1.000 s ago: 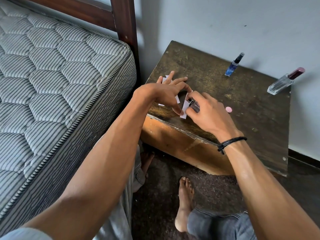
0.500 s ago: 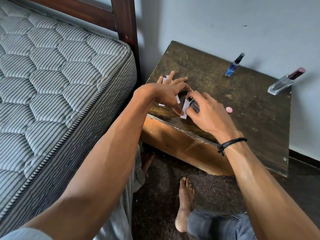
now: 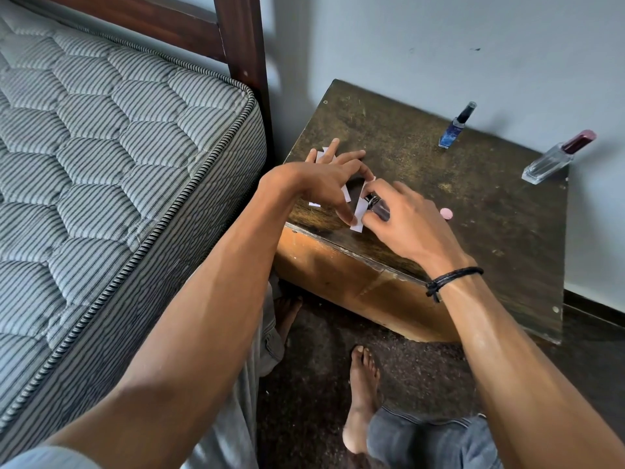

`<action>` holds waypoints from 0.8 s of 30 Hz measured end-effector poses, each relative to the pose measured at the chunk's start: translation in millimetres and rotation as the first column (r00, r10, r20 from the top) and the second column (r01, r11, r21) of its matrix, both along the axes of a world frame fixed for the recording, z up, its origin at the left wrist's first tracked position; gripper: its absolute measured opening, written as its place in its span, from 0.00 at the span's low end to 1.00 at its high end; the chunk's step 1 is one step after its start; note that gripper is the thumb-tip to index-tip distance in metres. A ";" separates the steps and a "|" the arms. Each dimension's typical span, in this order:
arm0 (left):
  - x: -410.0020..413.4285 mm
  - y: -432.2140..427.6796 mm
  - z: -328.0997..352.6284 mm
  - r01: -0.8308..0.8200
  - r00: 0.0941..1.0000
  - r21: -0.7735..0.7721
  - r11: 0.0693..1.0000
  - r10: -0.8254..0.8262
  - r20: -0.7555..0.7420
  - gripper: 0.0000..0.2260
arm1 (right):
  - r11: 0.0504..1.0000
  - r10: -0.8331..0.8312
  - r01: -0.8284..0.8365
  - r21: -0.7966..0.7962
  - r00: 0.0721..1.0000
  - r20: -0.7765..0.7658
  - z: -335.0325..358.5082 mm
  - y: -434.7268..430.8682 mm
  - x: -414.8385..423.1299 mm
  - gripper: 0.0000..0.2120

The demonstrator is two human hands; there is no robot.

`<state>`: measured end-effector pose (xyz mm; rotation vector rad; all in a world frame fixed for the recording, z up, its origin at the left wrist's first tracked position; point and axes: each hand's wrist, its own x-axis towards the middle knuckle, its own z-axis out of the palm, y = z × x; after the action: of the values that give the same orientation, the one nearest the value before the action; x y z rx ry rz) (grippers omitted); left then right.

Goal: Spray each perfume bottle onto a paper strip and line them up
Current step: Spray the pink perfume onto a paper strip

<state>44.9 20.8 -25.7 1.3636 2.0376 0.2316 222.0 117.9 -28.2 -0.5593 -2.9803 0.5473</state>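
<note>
At frame centre, my left hand (image 3: 324,177) pinches a paper strip (image 3: 359,214) between thumb and forefinger near the table's (image 3: 406,140) front edge. My right hand (image 3: 406,228) grips a small dark bottle (image 3: 378,207), its top just beside the strip. Blue bottle (image 3: 455,128) and clear bottle (image 3: 554,159): upper right.

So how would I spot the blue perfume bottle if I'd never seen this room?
Find the dark wooden table beside the bed and look along its far edge by the wall. Two bottles are there: the blue bottle is the slim one nearer the middle, with a black cap, while the clear bottle at the right corner is wider with a maroon cap.
</note>
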 end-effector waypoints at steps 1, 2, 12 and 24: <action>0.1 0.0 0.3 0.000 1.000 -0.001 1.000 0.000 0.001 0.38 | 1.000 -0.003 0.003 -0.004 1.000 -0.003 0.3 -0.4 0.0 0.16; 0.2 0.0 0.4 -0.001 1.000 -0.001 1.000 0.001 0.002 0.38 | 1.000 -0.005 0.005 -0.007 1.000 -0.008 0.5 -0.5 0.0 0.15; 0.0 0.0 0.7 0.003 1.000 -0.003 1.000 -0.003 0.003 0.38 | 0.999 0.027 -0.027 -0.020 0.999 -0.023 -0.6 2.4 0.8 0.15; -1.2 -0.2 0.3 0.008 1.000 -0.001 1.000 -0.008 -0.006 0.39 | 0.984 0.020 -0.038 -0.172 0.994 -0.104 0.3 11.6 7.0 0.20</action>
<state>43.7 20.5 -25.4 1.3737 2.0363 0.2233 229.0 129.4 -28.0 -0.4840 -2.8664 0.8193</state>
